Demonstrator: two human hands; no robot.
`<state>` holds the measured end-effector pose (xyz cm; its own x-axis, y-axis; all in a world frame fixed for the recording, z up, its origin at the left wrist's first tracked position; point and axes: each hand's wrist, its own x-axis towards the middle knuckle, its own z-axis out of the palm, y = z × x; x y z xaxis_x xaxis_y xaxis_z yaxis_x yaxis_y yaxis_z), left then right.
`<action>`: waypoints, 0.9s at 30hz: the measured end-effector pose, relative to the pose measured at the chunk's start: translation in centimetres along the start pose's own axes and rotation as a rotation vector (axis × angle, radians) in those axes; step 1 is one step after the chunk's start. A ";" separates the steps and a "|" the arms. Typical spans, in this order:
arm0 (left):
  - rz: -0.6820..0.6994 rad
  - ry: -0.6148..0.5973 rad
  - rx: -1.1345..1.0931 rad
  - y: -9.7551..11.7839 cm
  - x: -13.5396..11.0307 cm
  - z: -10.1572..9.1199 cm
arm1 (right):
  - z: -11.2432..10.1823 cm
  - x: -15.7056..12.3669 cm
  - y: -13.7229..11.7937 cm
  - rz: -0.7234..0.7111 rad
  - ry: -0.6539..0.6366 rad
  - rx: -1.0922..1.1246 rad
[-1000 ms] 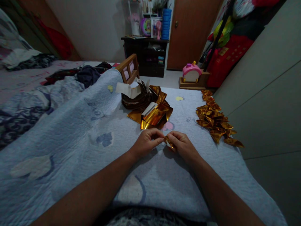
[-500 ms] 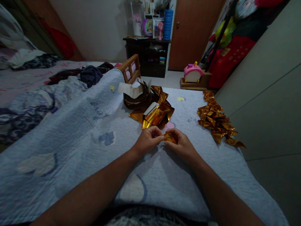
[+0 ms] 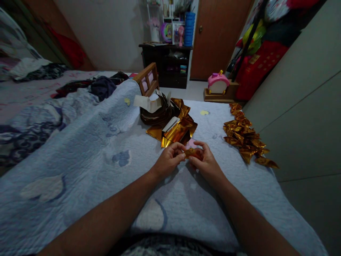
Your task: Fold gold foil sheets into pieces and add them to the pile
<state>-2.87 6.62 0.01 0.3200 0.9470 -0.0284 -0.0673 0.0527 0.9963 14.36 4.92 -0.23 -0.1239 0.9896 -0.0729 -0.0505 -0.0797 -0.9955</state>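
Between my two hands is a small piece of folded gold foil paper. My left hand pinches its left end between thumb and fingers. My right hand grips the other end, thumb below and index finger raised. Just beyond my hands lie loose gold foil sheets, creased and shiny. Behind them on the left stands a curled stack of paper with dark edges and a pale sheet sticking up. Along the right side stretches a pile of folded gold foil pieces.
A pale blue quilt with heart shapes covers the surface under my hands. A wooden rail stands at its far left corner. Beyond are a dark cabinet and a pink toy. A pale wardrobe panel borders the right side.
My right index finger has lifted away from the foil piece and my right thumb has shifted along it. The left hand stays almost in place. The piles look unchanged.
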 end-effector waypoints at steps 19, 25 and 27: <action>0.121 0.066 0.174 -0.3 0.1 -0.1 | -0.6 0.1 -0.4 -0.235 0.077 -0.216; 0.118 0.126 0.078 -0.6 0.2 -0.4 | -0.9 0.2 -0.1 -0.197 0.120 -0.202; 0.102 0.135 0.038 -0.7 0.3 -0.4 | -1.0 0.3 0.0 -0.170 0.121 -0.189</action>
<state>-3.09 6.98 -0.70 0.1828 0.9810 0.0650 -0.0560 -0.0556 0.9969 15.33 5.33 -0.26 -0.0095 0.9949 0.1007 0.1265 0.1011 -0.9868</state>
